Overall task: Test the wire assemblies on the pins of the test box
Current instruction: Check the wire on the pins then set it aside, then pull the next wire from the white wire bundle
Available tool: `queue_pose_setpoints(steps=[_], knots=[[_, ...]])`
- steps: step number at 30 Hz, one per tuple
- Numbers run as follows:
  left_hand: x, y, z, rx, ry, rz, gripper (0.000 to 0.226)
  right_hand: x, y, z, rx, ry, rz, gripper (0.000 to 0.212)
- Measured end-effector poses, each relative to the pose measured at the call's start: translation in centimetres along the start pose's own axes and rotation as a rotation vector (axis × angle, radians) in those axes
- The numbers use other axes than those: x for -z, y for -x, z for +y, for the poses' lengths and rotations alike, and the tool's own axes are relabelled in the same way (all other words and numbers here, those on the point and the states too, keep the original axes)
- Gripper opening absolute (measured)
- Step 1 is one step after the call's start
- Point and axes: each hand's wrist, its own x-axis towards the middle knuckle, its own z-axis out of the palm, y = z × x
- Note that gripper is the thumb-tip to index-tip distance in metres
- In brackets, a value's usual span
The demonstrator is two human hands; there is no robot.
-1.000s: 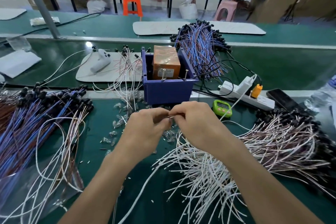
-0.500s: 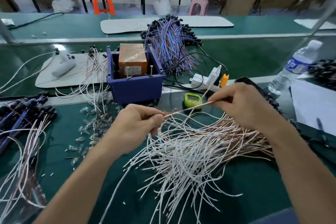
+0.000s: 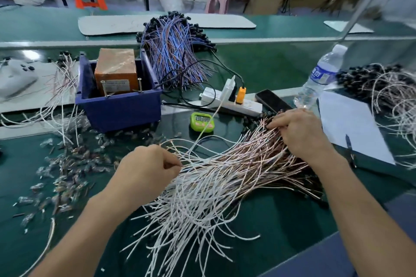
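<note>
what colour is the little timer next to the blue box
Bright green timer, with a dark display on top; the head view shows it, right of the blue box.

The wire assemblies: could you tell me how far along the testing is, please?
Done: unclear; a blue bundle lies behind the test box. In hand: left hand pinches wires of the white pile, right hand rests on it. Left: nothing touches the pins.

Head-worn camera looks forward and down, close over the bench (image 3: pixel 281 220).
</note>
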Motion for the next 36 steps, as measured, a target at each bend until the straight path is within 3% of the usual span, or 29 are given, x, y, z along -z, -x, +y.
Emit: queue_pose_setpoints(steps=[2,4,10,13,15,20,25,28,32,34,36], knots=[[-0.4,-0.3,0.1,-0.044,-0.086,0.074,0.006,-0.5,0.3,-0.5,0.011,-0.029,-0.005,0.042],[-0.5,-0.8,0.0,-0.101,-0.044,0.097,0.023,-0.9,0.7,-1.5,0.01,-0.071,-0.018,0.047],[-2.1,-3.5,1.9,-0.185,-0.007,-0.119,0.076,-3.9,1.6,-8.0,-0.003,-0.313,-0.238,0.052],[-3.2,-4.1,2.0,-0.192,-0.116,-0.088,0.088,-6.2,0.7,-10.3,-0.015,-0.177,-0.379,0.046],[-3.4,-4.1,1.4,-0.186,-0.167,-0.041,0.091,-6.8,0.1,-11.3,-0.003,-0.047,-0.376,0.044],[-2.7,-3.6,-0.2,-0.149,-0.302,0.055,0.078,-6.7,-0.2,-11.8,0.009,-0.118,-0.445,0.025],[-2.1,-3.4,-0.8,-0.143,-0.168,0.106,0.039,-5.7,0.2,-11.2,0.006,-0.207,-0.54,0.032],[-2.2,-3.2,-0.6,-0.166,-0.156,0.056,0.027,-5.4,0.4,-11.6,0.014,-0.196,-0.549,0.034],[-1.8,-2.2,-0.8,-0.168,0.008,0.204,0.027,-4.7,1.0,-13.6,0.056,-0.201,-0.423,0.034],[-1.0,-1.8,-0.8,-0.141,0.151,0.323,0.02,-4.4,1.3,-15.4,0.108,-0.316,-0.33,0.032],[0.0,-1.3,-0.9,-0.086,0.273,0.318,0.015,-4.2,1.5,-17.8,0.178,-0.449,-0.289,0.031]])
